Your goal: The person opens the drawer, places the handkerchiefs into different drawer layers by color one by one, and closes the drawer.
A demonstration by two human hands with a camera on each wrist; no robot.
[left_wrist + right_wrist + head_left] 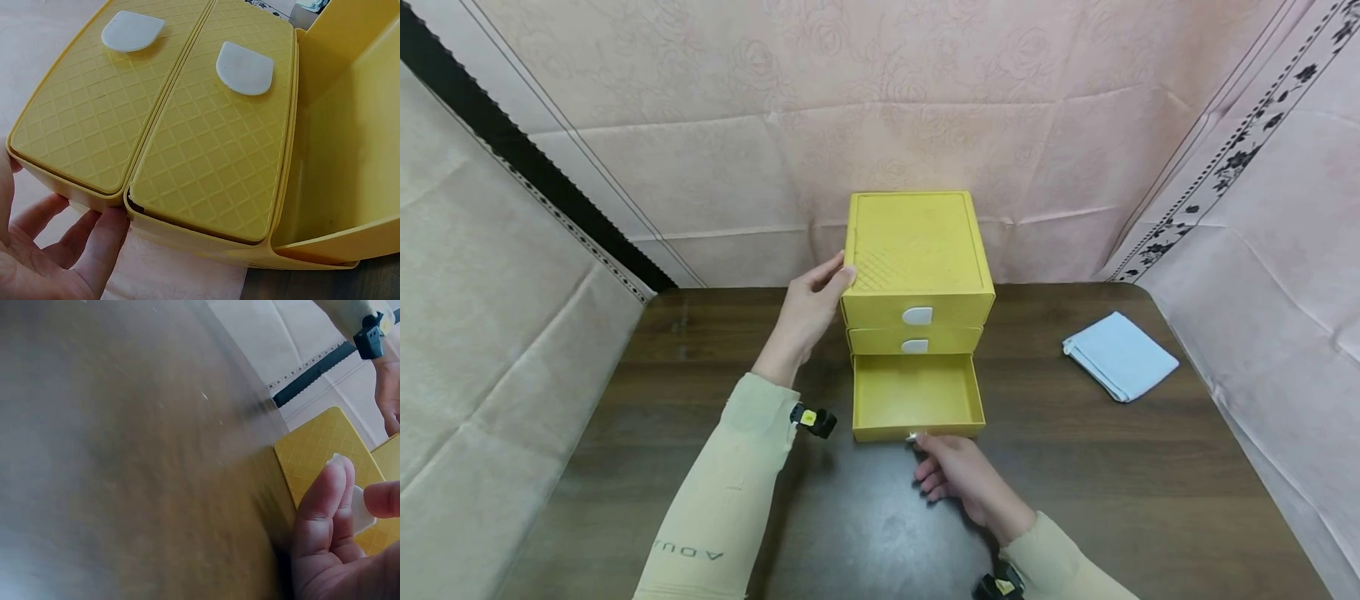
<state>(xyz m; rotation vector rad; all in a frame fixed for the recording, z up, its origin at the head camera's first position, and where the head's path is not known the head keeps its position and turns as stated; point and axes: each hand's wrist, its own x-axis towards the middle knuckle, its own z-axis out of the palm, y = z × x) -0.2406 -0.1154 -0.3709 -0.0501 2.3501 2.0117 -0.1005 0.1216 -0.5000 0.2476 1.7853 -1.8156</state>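
A yellow drawer unit (917, 242) with three drawers stands on the table in the head view. The bottom drawer (880, 435) is pulled out, its visible inside bare; the two above it are closed, each with a white handle (244, 69). My left hand (805, 308) rests on the unit's upper left edge, thumb over the top, fairly straight fingers against the side. At the front, my right hand (962, 475) pinches the bottom drawer's white handle (362, 512) between thumb and fingers, partly covering it.
A folded light-blue cloth (1120, 357) lies on the brown table (1150, 483) to the right of the unit. Pale patterned cloth (760, 158) hangs behind the table and along both sides.
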